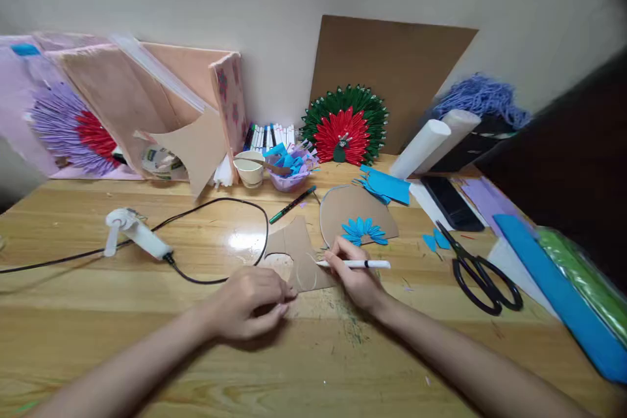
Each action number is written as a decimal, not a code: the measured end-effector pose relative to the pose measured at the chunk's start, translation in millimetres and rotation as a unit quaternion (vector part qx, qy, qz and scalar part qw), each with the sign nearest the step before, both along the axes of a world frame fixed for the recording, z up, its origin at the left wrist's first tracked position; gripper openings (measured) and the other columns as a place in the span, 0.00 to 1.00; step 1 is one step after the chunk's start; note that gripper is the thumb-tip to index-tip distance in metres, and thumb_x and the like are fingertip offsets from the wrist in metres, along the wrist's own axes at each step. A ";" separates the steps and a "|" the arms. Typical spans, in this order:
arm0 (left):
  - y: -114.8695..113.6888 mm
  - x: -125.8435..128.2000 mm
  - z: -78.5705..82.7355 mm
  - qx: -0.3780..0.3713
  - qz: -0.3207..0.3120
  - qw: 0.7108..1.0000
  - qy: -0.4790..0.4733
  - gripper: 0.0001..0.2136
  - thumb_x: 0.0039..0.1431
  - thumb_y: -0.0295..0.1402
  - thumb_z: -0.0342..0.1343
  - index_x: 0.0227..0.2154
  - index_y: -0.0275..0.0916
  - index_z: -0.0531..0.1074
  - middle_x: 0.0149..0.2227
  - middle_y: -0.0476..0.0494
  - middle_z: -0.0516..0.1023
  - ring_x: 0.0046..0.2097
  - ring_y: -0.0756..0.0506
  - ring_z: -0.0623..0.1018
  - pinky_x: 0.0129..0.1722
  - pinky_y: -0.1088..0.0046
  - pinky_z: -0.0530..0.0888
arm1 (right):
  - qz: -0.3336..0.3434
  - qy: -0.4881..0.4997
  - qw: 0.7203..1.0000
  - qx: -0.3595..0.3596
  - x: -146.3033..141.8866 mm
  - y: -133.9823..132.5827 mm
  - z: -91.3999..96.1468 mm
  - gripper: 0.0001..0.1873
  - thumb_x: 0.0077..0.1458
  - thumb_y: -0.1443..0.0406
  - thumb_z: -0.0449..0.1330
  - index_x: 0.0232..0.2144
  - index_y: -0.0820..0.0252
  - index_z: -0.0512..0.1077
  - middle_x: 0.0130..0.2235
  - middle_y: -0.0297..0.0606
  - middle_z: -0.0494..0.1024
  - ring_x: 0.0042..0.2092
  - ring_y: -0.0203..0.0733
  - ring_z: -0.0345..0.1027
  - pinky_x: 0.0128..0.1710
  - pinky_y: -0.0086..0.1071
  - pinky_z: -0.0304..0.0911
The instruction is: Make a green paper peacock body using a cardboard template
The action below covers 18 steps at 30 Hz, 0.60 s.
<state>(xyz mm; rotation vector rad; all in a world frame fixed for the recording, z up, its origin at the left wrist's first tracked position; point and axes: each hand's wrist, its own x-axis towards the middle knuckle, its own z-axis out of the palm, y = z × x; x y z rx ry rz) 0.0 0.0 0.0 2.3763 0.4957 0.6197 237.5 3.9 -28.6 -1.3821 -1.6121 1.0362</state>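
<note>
My right hand (355,274) is closed around a white marker pen (375,264), its tip touching a small cut piece of cardboard (301,245). Pale curved lines show on that cardboard, which has a rounded notch cut from its left side. At its lower left edge, my left hand (255,304) has curled fingers, the fingertips gripping the corner against the table. Just beyond my right hand lies a rounded cardboard base (337,209) with a fan of blue folded paper petals (365,232) at its lower edge.
Black scissors (482,277) lie at right, near blue paper rolls (553,300) and a phone (450,202). A white hot glue gun (142,233) and its looping cable lie left. Behind stand a bowl of paper scraps (291,179), a cup (249,173) and a red-green paper peacock (345,130).
</note>
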 end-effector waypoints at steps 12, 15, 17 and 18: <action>2.2 -1.5 -1.5 -0.005 -0.006 1.000 0.006 0.05 0.55 0.25 0.50 0.30 0.36 0.71 0.36 0.41 0.79 0.39 0.46 0.78 0.38 0.71 0.74 | 0.013 0.053 0.998 0.013 1.0 -7.0 6.4 0.15 0.59 0.58 0.52 0.22 0.58 0.59 0.22 0.29 0.62 0.25 0.34 0.57 0.25 0.29 0.51; 2.0 -1.1 -0.9 -0.005 -0.005 1.000 0.001 0.05 0.55 0.25 0.50 0.30 0.37 0.71 0.36 0.41 0.80 0.38 0.46 0.78 0.38 0.71 0.74 | 0.039 0.017 0.999 0.007 -1.2 -6.0 11.0 0.14 0.58 0.57 0.54 0.24 0.58 0.62 0.23 0.29 0.64 0.25 0.34 0.58 0.25 0.28 0.51; 2.0 -0.7 -0.5 -0.002 -0.006 1.000 -0.002 0.05 0.55 0.25 0.50 0.31 0.37 0.71 0.36 0.41 0.80 0.39 0.46 0.78 0.38 0.71 0.75 | 0.049 -0.006 0.999 0.001 -2.8 -4.6 13.6 0.14 0.57 0.57 0.56 0.25 0.59 0.64 0.24 0.30 0.66 0.26 0.35 0.59 0.25 0.28 0.52; 2.1 -0.6 -0.5 0.000 -0.006 1.000 -0.003 0.06 0.55 0.25 0.50 0.32 0.37 0.71 0.36 0.41 0.80 0.39 0.46 0.78 0.39 0.71 0.75 | 0.053 -0.015 0.999 0.000 -3.4 -3.9 14.4 0.13 0.56 0.57 0.56 0.25 0.59 0.65 0.24 0.31 0.67 0.26 0.35 0.59 0.25 0.28 0.52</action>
